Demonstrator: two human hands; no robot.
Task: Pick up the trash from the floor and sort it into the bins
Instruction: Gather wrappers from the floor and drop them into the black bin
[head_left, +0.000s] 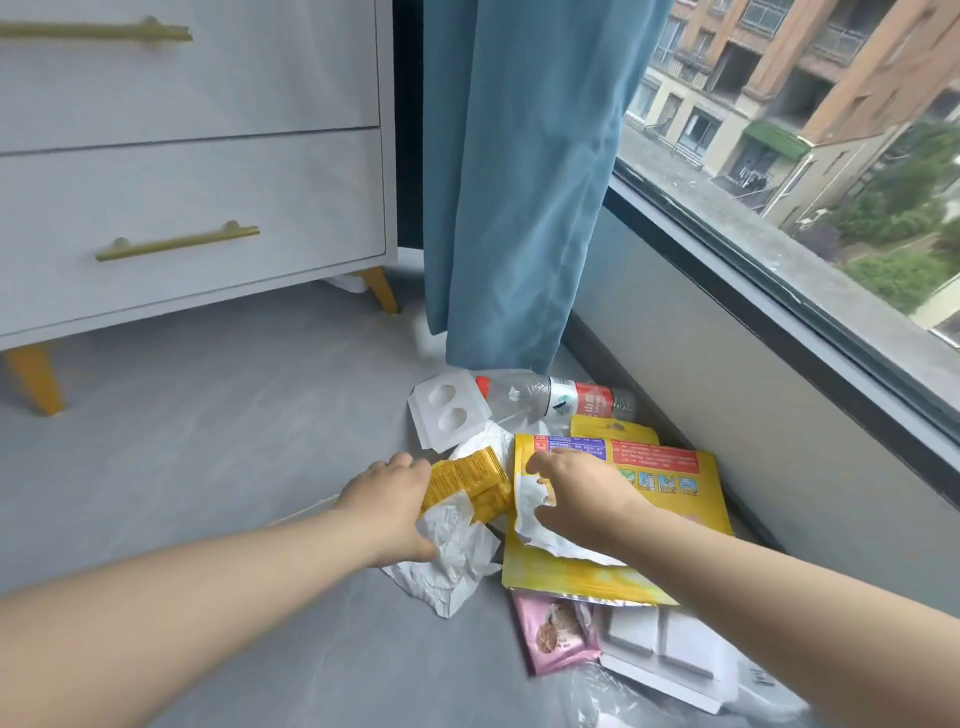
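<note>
Left hand (387, 506) gripped orange packet (467, 480) together with crumpled wrapper (452, 551). Right hand (582, 493), fingers curled, pinched torn white paper (540, 525) lying on yellow pouch (623, 566) beneath it. Bottle (550, 397) lay beyond both hands. Risk: the doubled-up left grip could shed the wrapper.

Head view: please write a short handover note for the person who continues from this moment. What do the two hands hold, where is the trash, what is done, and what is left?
Left hand: grips the small yellow packets together with crumpled white paper.
Right hand: its fingers pinch the torn white paper lying on the large yellow pouch.
On the floor by the curtain: plastic bottle, white blister tray. Nearer: pink wrapper, white foam tray.
Done: nothing visibly sorted; no bins in view.
Left: pick everything up and sort it.
</note>
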